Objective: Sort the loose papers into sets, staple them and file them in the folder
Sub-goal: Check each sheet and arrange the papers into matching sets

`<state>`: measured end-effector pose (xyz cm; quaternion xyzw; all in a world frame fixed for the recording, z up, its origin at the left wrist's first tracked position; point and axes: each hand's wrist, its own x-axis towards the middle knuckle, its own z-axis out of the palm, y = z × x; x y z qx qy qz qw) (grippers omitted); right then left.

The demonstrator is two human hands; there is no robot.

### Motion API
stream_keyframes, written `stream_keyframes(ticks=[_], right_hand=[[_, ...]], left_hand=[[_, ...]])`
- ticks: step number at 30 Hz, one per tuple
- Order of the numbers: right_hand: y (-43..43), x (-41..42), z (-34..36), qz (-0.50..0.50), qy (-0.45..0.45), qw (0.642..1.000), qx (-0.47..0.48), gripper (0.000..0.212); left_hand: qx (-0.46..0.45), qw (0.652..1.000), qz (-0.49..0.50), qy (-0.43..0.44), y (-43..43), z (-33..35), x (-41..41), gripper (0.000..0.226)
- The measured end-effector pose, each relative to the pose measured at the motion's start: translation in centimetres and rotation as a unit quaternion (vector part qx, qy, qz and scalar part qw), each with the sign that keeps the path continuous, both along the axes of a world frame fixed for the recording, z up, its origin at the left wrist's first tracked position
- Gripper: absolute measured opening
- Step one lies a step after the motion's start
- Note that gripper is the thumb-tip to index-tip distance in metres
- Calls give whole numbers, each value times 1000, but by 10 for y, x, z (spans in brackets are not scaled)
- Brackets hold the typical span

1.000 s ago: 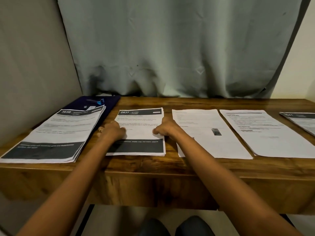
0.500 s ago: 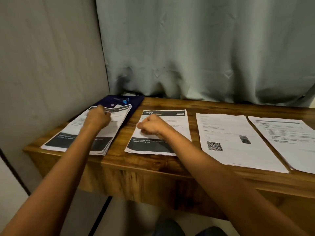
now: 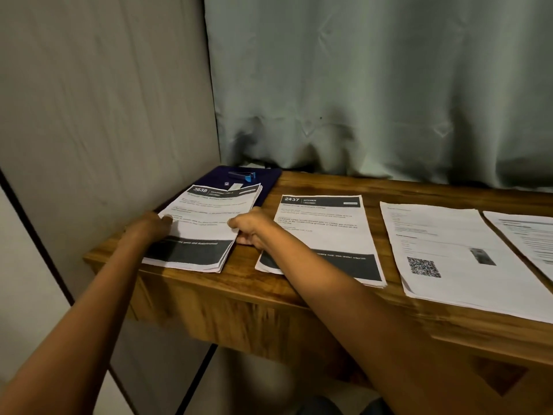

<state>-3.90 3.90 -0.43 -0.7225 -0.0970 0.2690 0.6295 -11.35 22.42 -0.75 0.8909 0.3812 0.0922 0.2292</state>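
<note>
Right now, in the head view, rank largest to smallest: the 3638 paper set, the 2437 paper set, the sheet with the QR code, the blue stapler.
1. Sheet with the QR code.
2. 2437 paper set and 3638 paper set: look alike, unranked.
3. Blue stapler, clearly smallest.

The worktop (image 3: 269, 283) is shut in by a wall (image 3: 104, 115) on the left and a curtain (image 3: 374, 100) behind. The 3638 stack (image 3: 206, 223) fills the left corner. The left grip (image 3: 149, 226) takes up the narrow gap between the stack and the wall. Behind the stack, a stapler (image 3: 244, 176) sits on the folder (image 3: 269, 181). The right grip (image 3: 250, 227) and its forearm cross the bare strip between this stack and the 2437 stack (image 3: 323, 229). A slimmer bare strip separates that from the QR-code sheet (image 3: 443, 250). Bare wood runs along the curtain, and the front edge is open.
</note>
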Motion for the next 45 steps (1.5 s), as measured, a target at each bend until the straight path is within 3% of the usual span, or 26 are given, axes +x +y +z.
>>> stream_keyframes(ticks=[5,9,13,17,20,24,28,32,39,45], right_hand=[[12,-2,-10,-41,-54,997,-22,41],[9,0,-7,-44,-61,997,7,36],[-13,6,17,-39,-82,994,68,40],[-37,14,55,-28,-141,982,120,40],[-43,22,73,-29,-171,974,144,37],[-44,25,69,-38,-199,971,127,36],[-41,24,46,-3,-237,968,78,38],[-40,25,51,-14,-271,959,79,34],[-36,24,61,-47,-299,949,89,25],[-45,24,87,-68,-330,936,98,22]], left_hand=[[-1,1000,-4,-15,3,-2,2,46],[-82,994,6,-68,3,-1,5,40],[-275,945,-15,-174,-5,23,-1,41],[-329,890,-120,-292,-1,66,-5,35],[-307,852,-144,-398,-14,94,-1,19],[-231,836,-136,-479,-31,97,-1,33],[-212,846,-130,-471,-40,74,-5,41],[-178,835,-130,-505,-45,74,-6,44],[-158,828,-145,-519,-50,75,-10,37],[-155,808,-177,-540,-51,98,-16,19]])
